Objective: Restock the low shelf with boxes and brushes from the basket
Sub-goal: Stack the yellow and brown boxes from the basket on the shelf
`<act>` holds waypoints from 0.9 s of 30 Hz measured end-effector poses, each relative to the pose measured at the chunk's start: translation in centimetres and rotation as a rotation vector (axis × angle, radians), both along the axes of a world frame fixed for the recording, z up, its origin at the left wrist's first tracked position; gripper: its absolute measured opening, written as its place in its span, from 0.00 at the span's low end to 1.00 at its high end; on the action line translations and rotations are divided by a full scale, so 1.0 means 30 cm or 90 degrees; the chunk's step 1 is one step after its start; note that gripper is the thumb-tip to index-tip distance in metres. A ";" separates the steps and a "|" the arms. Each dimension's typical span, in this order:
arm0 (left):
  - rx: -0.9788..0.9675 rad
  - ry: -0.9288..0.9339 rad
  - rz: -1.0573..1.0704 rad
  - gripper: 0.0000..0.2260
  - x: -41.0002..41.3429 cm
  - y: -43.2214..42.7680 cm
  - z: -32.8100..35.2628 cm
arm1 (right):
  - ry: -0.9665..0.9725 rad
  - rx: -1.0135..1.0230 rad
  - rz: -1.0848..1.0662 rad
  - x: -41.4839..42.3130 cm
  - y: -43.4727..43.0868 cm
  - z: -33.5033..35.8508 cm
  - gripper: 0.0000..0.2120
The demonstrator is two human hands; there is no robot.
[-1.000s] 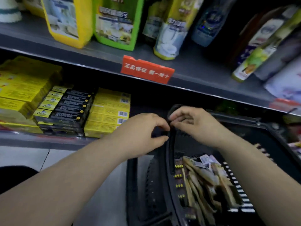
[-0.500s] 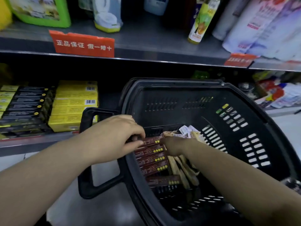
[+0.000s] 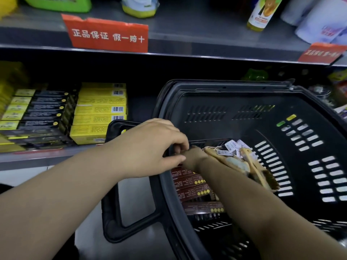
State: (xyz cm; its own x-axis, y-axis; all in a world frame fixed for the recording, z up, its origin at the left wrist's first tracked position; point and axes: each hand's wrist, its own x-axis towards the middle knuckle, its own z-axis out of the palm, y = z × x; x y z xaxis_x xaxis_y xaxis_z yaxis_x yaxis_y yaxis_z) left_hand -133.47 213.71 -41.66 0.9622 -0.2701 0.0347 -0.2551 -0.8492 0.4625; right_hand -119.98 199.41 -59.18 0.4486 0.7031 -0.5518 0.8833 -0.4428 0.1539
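Store shelving fills the upper frame; the low shelf (image 3: 37, 156) at left holds yellow boxes (image 3: 99, 111). At centre, the left hand (image 3: 150, 147) curls round the basket (image 3: 225, 87) rim, seemingly steadying it. The right hand (image 3: 193, 158) reaches in over the brown boxes (image 3: 193, 192), its fingers hidden. Picking appears under way; the next move calls for lifting one box clear of the tagged brushes (image 3: 249, 166) crowding alongside.

The person's left hand (image 3: 150, 147) and left forearm (image 3: 65, 194) are bare from knuckles to the frame's edge. The right forearm (image 3: 253, 203) is bare too. The right hand (image 3: 194, 156), just beside the left, is mostly hidden, so its fingers cannot be judged.
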 end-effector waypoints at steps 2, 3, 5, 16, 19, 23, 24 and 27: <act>-0.020 0.013 0.026 0.10 0.006 -0.009 0.009 | -0.001 0.040 -0.002 0.022 -0.034 0.056 0.18; -0.041 0.017 0.047 0.11 0.010 -0.016 0.015 | 0.002 0.089 -0.018 0.034 -0.056 0.095 0.18; -0.114 0.021 0.107 0.13 0.018 -0.035 0.027 | 0.028 0.238 -0.104 0.059 -0.105 0.197 0.18; -0.691 0.343 0.292 0.23 0.054 -0.203 0.024 | 0.448 0.712 -0.561 -0.061 -0.221 0.647 0.10; -0.739 0.372 0.316 0.32 0.056 -0.221 0.012 | 0.430 0.736 -0.569 -0.092 -0.206 0.640 0.10; -0.719 0.340 0.351 0.44 0.065 -0.221 0.019 | 0.533 0.783 -0.574 -0.096 -0.197 0.629 0.16; -0.729 0.333 0.366 0.43 0.070 -0.216 0.022 | 0.604 0.802 -0.598 -0.088 -0.198 0.625 0.17; -0.789 0.338 0.394 0.32 0.091 -0.188 0.034 | 0.620 0.727 -0.606 -0.058 -0.205 0.548 0.15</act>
State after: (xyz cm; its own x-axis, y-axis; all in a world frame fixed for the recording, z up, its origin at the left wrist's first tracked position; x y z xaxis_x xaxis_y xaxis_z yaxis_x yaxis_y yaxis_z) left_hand -130.73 208.08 -40.65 0.8840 0.1159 -0.4528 0.4179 0.2378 0.8768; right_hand -121.73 193.25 -42.73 0.7314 0.6071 -0.3107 -0.1433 -0.3085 -0.9404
